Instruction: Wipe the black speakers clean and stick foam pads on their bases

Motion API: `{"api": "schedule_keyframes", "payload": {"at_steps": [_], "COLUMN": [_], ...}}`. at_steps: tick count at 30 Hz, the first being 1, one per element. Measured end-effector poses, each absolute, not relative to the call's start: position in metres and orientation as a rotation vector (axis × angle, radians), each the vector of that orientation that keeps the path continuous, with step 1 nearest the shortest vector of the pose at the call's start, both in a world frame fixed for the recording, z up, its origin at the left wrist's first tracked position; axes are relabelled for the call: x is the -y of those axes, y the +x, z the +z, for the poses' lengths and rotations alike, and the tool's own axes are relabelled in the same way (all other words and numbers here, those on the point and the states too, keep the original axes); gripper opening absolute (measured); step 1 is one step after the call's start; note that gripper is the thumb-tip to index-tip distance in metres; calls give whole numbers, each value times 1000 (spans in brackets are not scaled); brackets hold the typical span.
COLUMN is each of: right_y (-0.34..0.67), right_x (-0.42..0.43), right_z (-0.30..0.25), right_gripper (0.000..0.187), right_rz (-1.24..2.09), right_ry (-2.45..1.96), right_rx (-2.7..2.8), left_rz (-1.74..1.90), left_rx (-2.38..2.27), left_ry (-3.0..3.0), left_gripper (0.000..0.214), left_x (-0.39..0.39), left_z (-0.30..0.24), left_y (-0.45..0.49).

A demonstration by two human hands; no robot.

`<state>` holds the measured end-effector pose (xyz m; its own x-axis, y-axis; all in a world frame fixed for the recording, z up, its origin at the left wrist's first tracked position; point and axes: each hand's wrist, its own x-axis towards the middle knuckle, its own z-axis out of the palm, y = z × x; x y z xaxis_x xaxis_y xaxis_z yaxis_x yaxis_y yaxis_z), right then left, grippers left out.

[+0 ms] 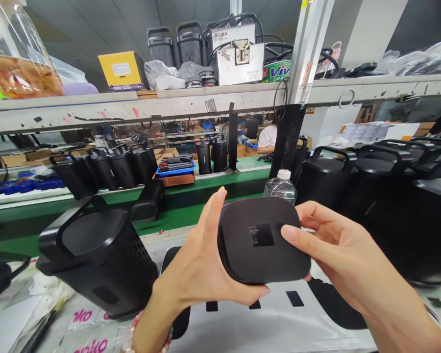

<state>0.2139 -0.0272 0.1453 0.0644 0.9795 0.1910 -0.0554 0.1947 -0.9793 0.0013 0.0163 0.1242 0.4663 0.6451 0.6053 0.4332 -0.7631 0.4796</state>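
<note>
A black device [257,264] with a flat, rounded-rectangular face is turned toward me; the rest of its body is hidden behind that face. A small dark square label [263,235] with fine print sits at the face's middle. My left hand [194,269] is curved round the device's left side, fingers above and thumb along the lower edge. My right hand [338,245] grips the right side, its thumb pressed on the face beside the label. Below lies a pale backing sheet [235,326] with large rounded black pieces and small black squares.
A black handled unit with perforated sides [95,250] stands at left. More handled units [327,186] crowd the right. A clear bottle [280,187] stands behind my hands, near a green conveyor [191,196]. A shelf [183,105] holding boxes crosses above. A person [268,137] sits beyond.
</note>
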Motion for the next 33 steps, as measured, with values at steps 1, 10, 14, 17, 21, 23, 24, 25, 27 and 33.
{"api": "schedule_keyframes", "payload": {"at_steps": [1,10,14,17,21,23,24,25,27,33], "right_y": [214,216,215,215,215,215,215,215,216,213], "right_x": [26,24,24,24,23,23,23,23,24,26], "right_z": [145,141,141,140,139,140,139,139,139,141], "right_gripper": [31,30,31,30,28,29,30,31,31,32], "right_rz": [1054,1022,1017,1017,1014,1014,1014,1013,1012,1014], "right_ry": [-1049,-1075,-1082,-1078,-1083,-1090,-1092,-1093,-1092,-1098], "right_rx": [1212,1211,1215,1218,1230,1222,1217,1213,1215,1205], "left_rz": [1163,1126,1114,1104,1113,1109,1106,1104,1107,1113], "left_rx": [-946,-952,-953,-957,-951,-944,-943,-944,-945,-933], "left_ry": [2447,2439,2431,2423,2438,2443,2444,2444,2447,2452], "left_gripper": [147,146,145,145,145,145,144,144,144,143], "left_x": [-16,-14,-14,-13,-14,-14,-13,-13,-13,-14], "left_z": [124,126,127,127,127,127,127,127,127,126], "left_y": [2,2,2,1,1,1,1,1,1,2]}}
